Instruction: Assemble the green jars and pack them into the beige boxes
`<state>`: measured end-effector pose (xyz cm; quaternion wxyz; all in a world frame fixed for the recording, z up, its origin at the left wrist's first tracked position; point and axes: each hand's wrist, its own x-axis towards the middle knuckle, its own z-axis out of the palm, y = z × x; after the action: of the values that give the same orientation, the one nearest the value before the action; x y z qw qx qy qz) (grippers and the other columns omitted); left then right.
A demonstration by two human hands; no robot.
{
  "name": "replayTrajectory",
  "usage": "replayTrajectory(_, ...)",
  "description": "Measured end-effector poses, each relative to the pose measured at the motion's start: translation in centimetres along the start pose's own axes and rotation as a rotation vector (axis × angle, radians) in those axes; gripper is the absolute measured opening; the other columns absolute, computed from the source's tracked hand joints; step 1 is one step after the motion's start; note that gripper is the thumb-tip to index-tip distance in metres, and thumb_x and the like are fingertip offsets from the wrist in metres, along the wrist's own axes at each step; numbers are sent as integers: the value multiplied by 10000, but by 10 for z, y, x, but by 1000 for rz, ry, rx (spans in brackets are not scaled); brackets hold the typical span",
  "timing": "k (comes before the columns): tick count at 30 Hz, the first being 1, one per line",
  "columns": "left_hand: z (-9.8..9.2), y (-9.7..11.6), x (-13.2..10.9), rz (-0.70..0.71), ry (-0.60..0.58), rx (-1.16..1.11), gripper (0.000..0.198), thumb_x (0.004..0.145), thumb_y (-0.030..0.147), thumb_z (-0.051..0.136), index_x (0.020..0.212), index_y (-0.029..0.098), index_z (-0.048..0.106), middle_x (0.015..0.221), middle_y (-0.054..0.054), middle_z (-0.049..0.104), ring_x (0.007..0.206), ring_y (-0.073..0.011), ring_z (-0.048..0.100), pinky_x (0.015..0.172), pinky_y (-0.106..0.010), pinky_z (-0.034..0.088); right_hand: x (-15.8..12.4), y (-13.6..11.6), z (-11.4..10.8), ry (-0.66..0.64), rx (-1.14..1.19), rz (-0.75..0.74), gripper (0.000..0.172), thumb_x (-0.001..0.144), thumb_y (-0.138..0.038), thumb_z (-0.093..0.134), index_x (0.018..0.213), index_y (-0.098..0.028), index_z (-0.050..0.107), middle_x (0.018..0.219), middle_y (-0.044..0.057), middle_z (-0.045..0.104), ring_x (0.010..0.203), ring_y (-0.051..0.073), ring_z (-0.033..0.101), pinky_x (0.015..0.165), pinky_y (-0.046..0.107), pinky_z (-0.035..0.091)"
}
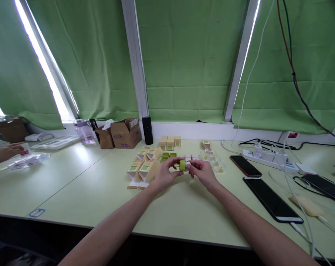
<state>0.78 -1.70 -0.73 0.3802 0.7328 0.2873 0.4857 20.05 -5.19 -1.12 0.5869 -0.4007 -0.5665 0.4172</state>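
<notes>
Both my hands meet over the middle of the pale green table [81,184]. My left hand [165,173] pinches a small green cap-like piece [182,165] by its fingertips. My right hand [203,172] grips a small white part [188,166] pressed against that green piece. Just behind lie several more green pieces [167,156], a few small pink pieces [191,157] and clear blister shells with yellow centres [214,162]. To the left of my left hand stand several tan cartons with green labels [143,170], some open.
Two brown cardboard boxes [120,133], a black cylinder [147,130] and a clear bottle [84,131] stand at the back. Phones [271,199] and a power strip [267,157] with cables lie right. Another person's hand [6,152] rests on plastic packets at far left.
</notes>
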Motion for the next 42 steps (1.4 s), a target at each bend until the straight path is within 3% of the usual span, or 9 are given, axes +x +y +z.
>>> replayTrajectory(15, 4, -5, -3, 6, 32, 63, 457, 750, 208, 839, 1194, 209, 730, 1111, -97, 744, 988, -234, 671, 878, -367, 543, -4, 0, 9, 50, -3, -11, 541, 699, -718, 817, 832, -196, 769, 610, 27, 661, 535, 164, 581, 514, 304, 493)
replayTrajectory(22, 7, -3, 1, -83, -27, -262, 476, 815, 429, 826, 1205, 172, 735, 1088, -111, 752, 880, -201, 684, 813, -336, 564, -8, 1, 6, 33, -117, -74, 537, 840, -743, 675, 856, -212, 755, 721, 67, 717, 612, 190, 624, 563, 321, 498)
replayTrajectory(25, 5, 2, 1, -165, -61, -420, 434, 793, 451, 852, 1105, 161, 769, 1030, -98, 747, 814, -162, 643, 758, -290, 535, -10, 0, 2, 51, -267, -156, 439, 891, -654, 680, 893, -226, 772, 785, 75, 743, 650, 204, 640, 586, 329, 499)
replayTrajectory(28, 4, 6, -1, -251, -112, -610, 373, 783, 408, 873, 1023, 138, 778, 1049, -112, 721, 850, -159, 632, 762, -271, 512, -13, -3, -1, 107, -439, -349, 313, 898, -504, 735, 1084, -253, 760, 934, 80, 763, 706, 214, 660, 570, 323, 512)
replayTrajectory(31, 3, 8, -2, -309, -162, -731, 308, 804, 352, 865, 975, 116, 764, 1021, -109, 693, 839, -147, 618, 764, -269, 497, -16, -5, -2, 71, -623, -580, 392, 916, -367, 715, 1290, -264, 663, 1228, 107, 722, 796, 209, 692, 566, 318, 553)
replayTrajectory(34, 3, 8, -4, -331, -223, -792, 275, 825, 334, 850, 923, 99, 747, 936, -89, 663, 799, -135, 598, 751, -272, 486, -17, -2, -1, 21, -745, -708, 369, 951, -301, 655, 1316, -253, 625, 1342, 120, 679, 1006, 244, 725, 619, 322, 615)
replayTrajectory(37, 4, 9, -5, -318, -256, -781, 299, 840, 344, 838, 993, 102, 755, 937, -85, 660, 789, -135, 598, 733, -274, 486, -16, 2, 0, 12, -768, -745, 333, 980, -268, 617, 1312, -257, 614, 1332, 110, 697, 1182, 265, 698, 687, 332, 658)
replayTrajectory(42, 7, 8, -6, -255, -242, -679, 467, 878, 388, 797, 1278, 160, 718, 1099, -129, 709, 862, -177, 643, 779, -321, 525, -13, 9, 0, 39, -849, -767, 322, 1000, -249, 585, 1321, -244, 617, 1313, 110, 720, 1159, 260, 723, 770, 367, 677)
